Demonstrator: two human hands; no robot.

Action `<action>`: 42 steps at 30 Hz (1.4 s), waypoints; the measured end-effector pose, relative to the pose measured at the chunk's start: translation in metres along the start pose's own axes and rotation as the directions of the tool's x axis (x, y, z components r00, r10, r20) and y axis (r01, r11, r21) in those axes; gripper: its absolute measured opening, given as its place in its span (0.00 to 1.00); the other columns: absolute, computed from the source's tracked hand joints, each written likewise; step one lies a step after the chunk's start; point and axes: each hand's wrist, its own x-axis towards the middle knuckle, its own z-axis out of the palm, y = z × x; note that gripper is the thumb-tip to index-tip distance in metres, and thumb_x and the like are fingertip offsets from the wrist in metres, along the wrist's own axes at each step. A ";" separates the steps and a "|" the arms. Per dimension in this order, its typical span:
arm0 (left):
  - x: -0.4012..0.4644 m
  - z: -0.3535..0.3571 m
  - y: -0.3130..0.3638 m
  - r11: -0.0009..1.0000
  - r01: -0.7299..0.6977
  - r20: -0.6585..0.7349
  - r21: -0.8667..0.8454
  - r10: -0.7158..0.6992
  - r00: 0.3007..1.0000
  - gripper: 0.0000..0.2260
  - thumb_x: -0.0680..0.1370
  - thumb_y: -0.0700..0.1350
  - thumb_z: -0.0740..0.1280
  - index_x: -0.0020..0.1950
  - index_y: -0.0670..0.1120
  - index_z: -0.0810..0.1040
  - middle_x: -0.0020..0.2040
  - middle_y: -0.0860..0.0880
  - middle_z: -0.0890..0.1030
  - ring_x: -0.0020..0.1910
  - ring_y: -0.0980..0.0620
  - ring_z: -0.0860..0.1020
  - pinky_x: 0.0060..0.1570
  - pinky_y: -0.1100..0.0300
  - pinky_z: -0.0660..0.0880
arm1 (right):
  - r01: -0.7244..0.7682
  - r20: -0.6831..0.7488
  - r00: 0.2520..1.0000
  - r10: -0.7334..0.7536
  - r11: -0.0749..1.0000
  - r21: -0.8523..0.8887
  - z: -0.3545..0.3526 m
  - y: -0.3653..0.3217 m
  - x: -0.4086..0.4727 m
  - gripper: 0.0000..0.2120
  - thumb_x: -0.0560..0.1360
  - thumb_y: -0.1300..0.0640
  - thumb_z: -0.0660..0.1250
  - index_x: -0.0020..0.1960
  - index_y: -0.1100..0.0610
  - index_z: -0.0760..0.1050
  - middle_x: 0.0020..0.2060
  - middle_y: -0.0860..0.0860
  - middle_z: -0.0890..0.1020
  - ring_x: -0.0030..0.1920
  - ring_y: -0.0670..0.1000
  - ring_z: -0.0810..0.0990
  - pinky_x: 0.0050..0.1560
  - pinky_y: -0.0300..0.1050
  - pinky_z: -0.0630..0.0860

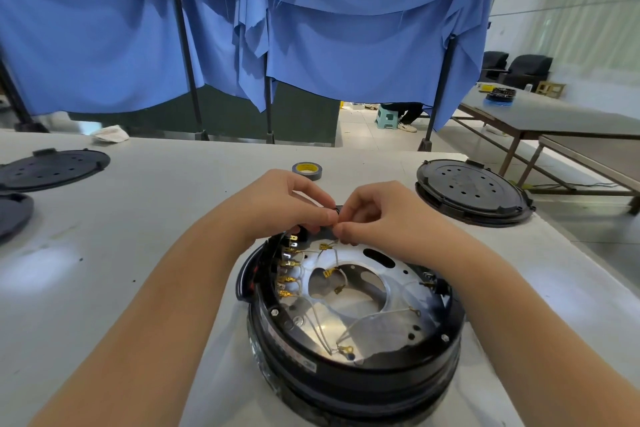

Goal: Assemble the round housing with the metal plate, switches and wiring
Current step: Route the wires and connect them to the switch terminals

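A round black housing [353,378] stands upside down on the white table in front of me. Inside it lies a shiny metal plate [398,319] with a large centre hole, crossed by white wires with brass terminals [327,273]. A row of brass-tabbed switches [289,265] lines its left inner wall. Both hands meet over the housing's far rim. My left hand [291,201] and my right hand [375,213] pinch fingertip to fingertip on a thin white wire [334,241] that runs down to a brass terminal. What lies under the fingers is hidden.
A roll of grey tape [307,170] lies just beyond my hands. A black round cover [472,191] sits at the right, another cover [52,168] and a dark disc [14,215] at the left. Blue cloth hangs behind the table; a second table stands far right.
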 end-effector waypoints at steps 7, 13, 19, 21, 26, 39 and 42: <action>0.004 -0.012 -0.008 0.993 0.030 -0.198 0.111 -0.007 0.980 0.03 0.72 0.50 0.74 0.41 0.52 0.83 0.38 0.53 0.84 0.37 0.58 0.82 0.37 0.63 0.74 | -0.091 0.039 0.995 0.090 0.995 0.044 0.011 0.015 0.010 0.03 0.73 0.54 0.71 0.41 0.51 0.80 0.32 0.46 0.83 0.36 0.45 0.82 0.42 0.41 0.80; 0.003 -0.023 -0.018 0.918 0.207 -0.088 0.339 -0.188 0.978 0.12 0.74 0.54 0.72 0.48 0.46 0.82 0.44 0.49 0.83 0.42 0.54 0.82 0.38 0.61 0.78 | -0.104 0.118 0.988 0.098 0.994 0.039 0.012 0.019 0.015 0.04 0.74 0.51 0.71 0.43 0.50 0.80 0.35 0.45 0.84 0.37 0.44 0.81 0.39 0.43 0.81; 0.002 -0.019 -0.016 0.859 0.258 -0.097 0.443 -0.240 0.966 0.14 0.73 0.52 0.73 0.48 0.41 0.83 0.42 0.45 0.84 0.41 0.49 0.83 0.37 0.60 0.82 | -0.115 0.113 0.988 0.103 0.987 0.111 0.008 0.008 0.028 0.03 0.76 0.58 0.70 0.43 0.56 0.80 0.34 0.48 0.86 0.35 0.43 0.84 0.41 0.37 0.81; 0.003 -0.018 -0.016 0.864 0.267 -0.098 0.426 -0.249 0.964 0.14 0.73 0.51 0.74 0.48 0.40 0.83 0.41 0.44 0.84 0.40 0.49 0.83 0.36 0.60 0.82 | -0.162 0.126 0.982 0.142 0.972 0.171 0.007 0.002 0.033 0.04 0.75 0.59 0.70 0.42 0.56 0.80 0.32 0.49 0.85 0.32 0.43 0.83 0.34 0.33 0.78; 0.002 -0.020 -0.017 0.878 0.292 -0.126 0.380 -0.264 0.956 0.14 0.73 0.49 0.74 0.47 0.38 0.82 0.40 0.44 0.84 0.37 0.50 0.83 0.31 0.61 0.80 | -0.221 0.179 0.959 0.220 0.975 -0.012 0.020 -0.001 0.040 0.07 0.75 0.55 0.69 0.38 0.52 0.81 0.27 0.44 0.81 0.28 0.43 0.73 0.29 0.35 0.72; -0.001 -0.014 -0.012 0.857 0.304 -0.169 0.417 -0.256 0.952 0.13 0.74 0.48 0.73 0.47 0.38 0.79 0.40 0.44 0.83 0.40 0.49 0.84 0.38 0.57 0.82 | -0.101 0.152 0.982 0.112 0.992 -0.079 0.044 0.014 0.034 0.05 0.71 0.54 0.73 0.40 0.52 0.77 0.38 0.50 0.83 0.42 0.50 0.83 0.49 0.50 0.82; 0.000 -0.014 -0.013 0.856 0.298 -0.172 0.423 -0.247 0.954 0.12 0.74 0.48 0.73 0.46 0.39 0.78 0.38 0.45 0.82 0.39 0.51 0.83 0.37 0.58 0.81 | -0.088 0.164 0.982 0.098 0.994 -0.070 0.045 0.012 0.034 0.03 0.71 0.56 0.72 0.40 0.52 0.78 0.38 0.51 0.84 0.43 0.51 0.84 0.50 0.51 0.82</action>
